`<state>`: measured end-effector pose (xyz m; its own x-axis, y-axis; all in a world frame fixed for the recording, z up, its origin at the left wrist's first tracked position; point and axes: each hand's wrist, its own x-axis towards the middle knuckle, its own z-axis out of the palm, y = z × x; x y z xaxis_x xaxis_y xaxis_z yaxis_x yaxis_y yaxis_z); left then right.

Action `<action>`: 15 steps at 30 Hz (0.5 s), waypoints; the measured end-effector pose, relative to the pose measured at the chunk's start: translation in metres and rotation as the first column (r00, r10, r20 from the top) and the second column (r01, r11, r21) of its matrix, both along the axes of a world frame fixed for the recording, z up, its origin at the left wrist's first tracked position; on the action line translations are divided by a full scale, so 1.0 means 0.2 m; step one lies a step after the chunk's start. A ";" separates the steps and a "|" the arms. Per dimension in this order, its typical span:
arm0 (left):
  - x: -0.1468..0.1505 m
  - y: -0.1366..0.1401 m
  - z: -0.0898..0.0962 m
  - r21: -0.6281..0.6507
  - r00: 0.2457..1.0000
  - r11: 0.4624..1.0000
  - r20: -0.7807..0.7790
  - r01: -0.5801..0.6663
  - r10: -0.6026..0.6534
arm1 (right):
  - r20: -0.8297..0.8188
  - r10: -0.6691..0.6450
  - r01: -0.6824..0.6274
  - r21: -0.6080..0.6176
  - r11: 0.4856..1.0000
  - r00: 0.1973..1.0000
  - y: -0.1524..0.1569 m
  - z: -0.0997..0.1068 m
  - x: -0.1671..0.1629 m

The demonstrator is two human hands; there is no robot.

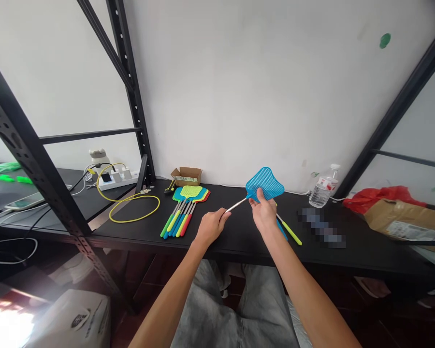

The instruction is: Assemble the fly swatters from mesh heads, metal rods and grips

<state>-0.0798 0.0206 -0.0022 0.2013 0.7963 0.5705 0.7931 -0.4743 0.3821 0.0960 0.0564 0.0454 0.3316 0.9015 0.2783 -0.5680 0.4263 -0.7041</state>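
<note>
Item 1: blue fly swatter [264, 182], perforated head, slim metal shaft; held in the air over the table [224, 195], tilted, head up and to the right. Supported at 2 points, presumably to keep a long, light piece steady.

Left hand [210, 227]: grip closed around the handle end, which it covers; thumb lying toward the shaft, forearm extended forward.

Right hand [264, 210]: grip pinching the head's base by the neck, thumb on the upper face, fingers partly hidden beneath, wrist turned inward.

Item 2: lime handle [294, 235] and blue handle [282, 229], resting on the table just beside the right hand; upper ends hidden.

Item 3: fanned pile of swatters [179, 220], left; heads overlapping wallward, handles toward the person, an order that likely saves room and eases pickup.

Item 4: small cardboard box [187, 181], just behind the pile.

Item 5: yellow cable [150, 220], looped, farther left.

Item 6: water bottle [322, 188], upright, right; beyond it, red bag [377, 197] and brown package [402, 215].
</note>
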 end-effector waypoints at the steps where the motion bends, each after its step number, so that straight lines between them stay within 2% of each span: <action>1: 0.00 0.00 0.00 0.001 1.000 1.000 0.003 -0.001 0.001 | -0.005 -0.003 0.003 0.000 1.000 1.000 0.00 0.00 -0.01; 9: 0.00 0.00 -0.01 0.018 0.999 1.000 0.023 0.025 -0.026 | -0.030 0.014 -0.014 0.016 1.000 0.999 -0.03 -0.01 -0.07; 15: 0.00 0.01 -0.01 0.017 0.999 1.000 0.026 0.018 -0.018 | -0.027 -0.033 0.032 -0.026 0.999 0.999 -0.03 -0.01 -0.09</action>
